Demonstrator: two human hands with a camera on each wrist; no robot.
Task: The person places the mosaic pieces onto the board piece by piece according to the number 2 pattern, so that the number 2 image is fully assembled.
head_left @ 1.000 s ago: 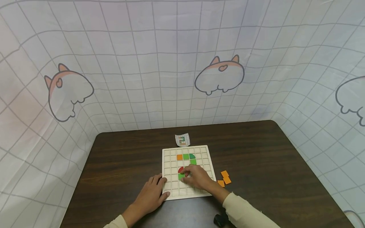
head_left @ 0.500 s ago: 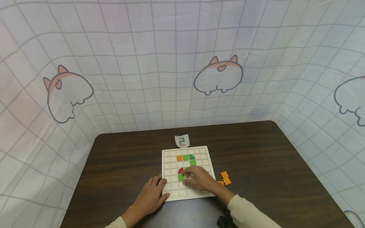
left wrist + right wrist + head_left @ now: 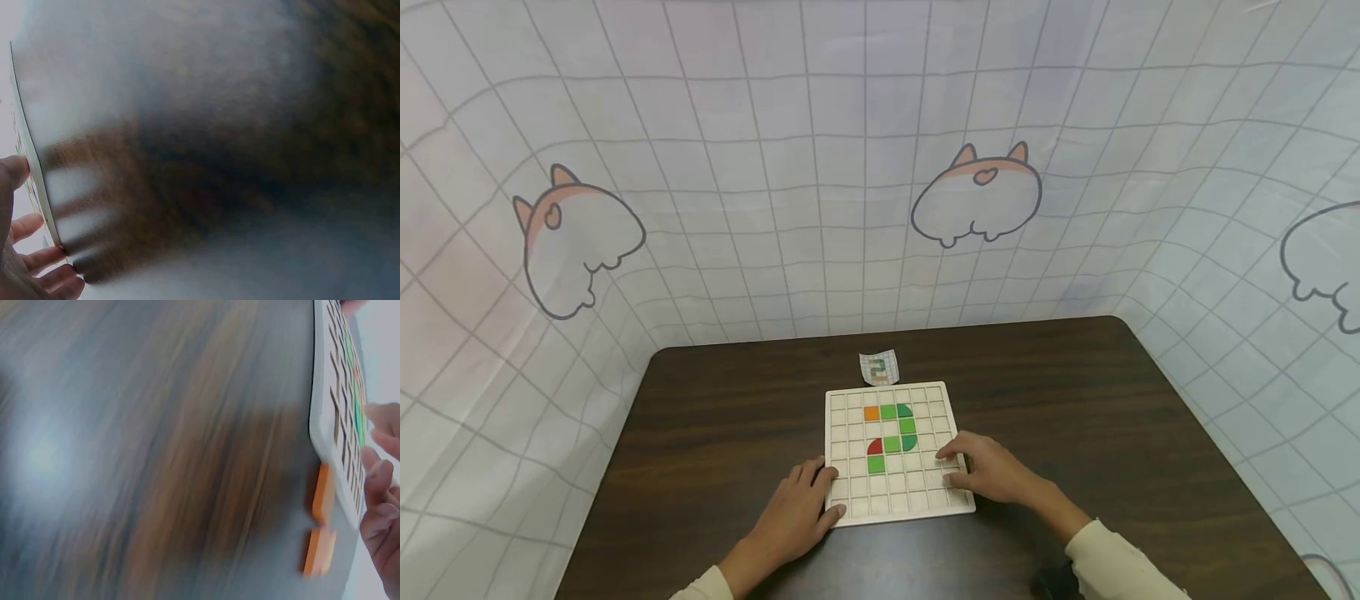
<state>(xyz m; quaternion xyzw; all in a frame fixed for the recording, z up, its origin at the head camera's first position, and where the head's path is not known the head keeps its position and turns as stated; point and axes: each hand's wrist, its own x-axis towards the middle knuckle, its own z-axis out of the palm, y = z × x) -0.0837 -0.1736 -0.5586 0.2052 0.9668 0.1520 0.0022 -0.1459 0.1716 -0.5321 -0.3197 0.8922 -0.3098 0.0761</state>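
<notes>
A cream grid board (image 3: pixel 857 500) lies on the table. Set in its squares are an orange tile (image 3: pixel 871 413), several light green tiles (image 3: pixel 891 444), a red quarter-round tile (image 3: pixel 875 447) and two dark green quarter-round tiles (image 3: pixel 908 442). My left hand (image 3: pixel 796 508) rests against the board's left edge, thumb and fingertips touching the rim. Over the right edge is my right hand (image 3: pixel 988 468), thumb and forefinger apart with nothing between them. Loose orange tiles (image 3: pixel 324 494) lie beside the board in the right wrist view; the right hand hides them in the head view.
Behind the board lies a small paper card (image 3: pixel 880 367) with a coloured grid pattern. A dark object (image 3: pixel 1054 581) sits by the right sleeve at the table's front. The dark wood table (image 3: pixel 722 408) meets a white gridded curtain (image 3: pixel 850 208) at the back and sides.
My right hand has left the middle of the board and moved right to its edge. A dark green quarter-round tile now shows where it was. The left hand has stayed put.
</notes>
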